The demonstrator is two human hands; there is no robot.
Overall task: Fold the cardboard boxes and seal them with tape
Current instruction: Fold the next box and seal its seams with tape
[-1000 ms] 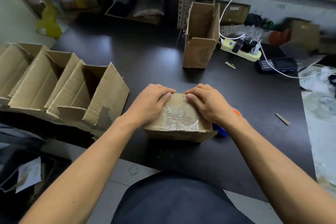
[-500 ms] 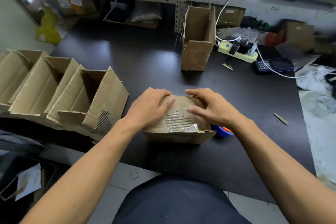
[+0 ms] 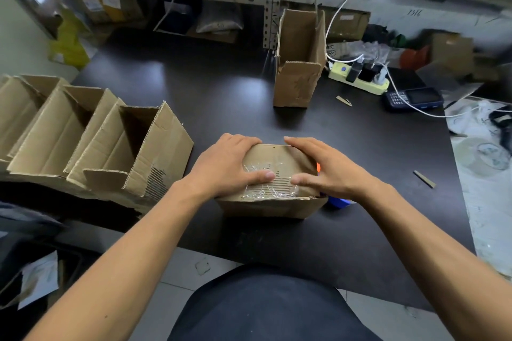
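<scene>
A small brown cardboard box (image 3: pixel 273 202) sits on the dark table (image 3: pixel 221 97), with shiny crinkled tape (image 3: pixel 270 183) on top. The left hand (image 3: pixel 227 166) and right hand (image 3: pixel 329 169) press it with flat fingers.

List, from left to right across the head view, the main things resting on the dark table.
Row of open boxes → small box under both hands → upright box → power strip → mobile phone
</scene>
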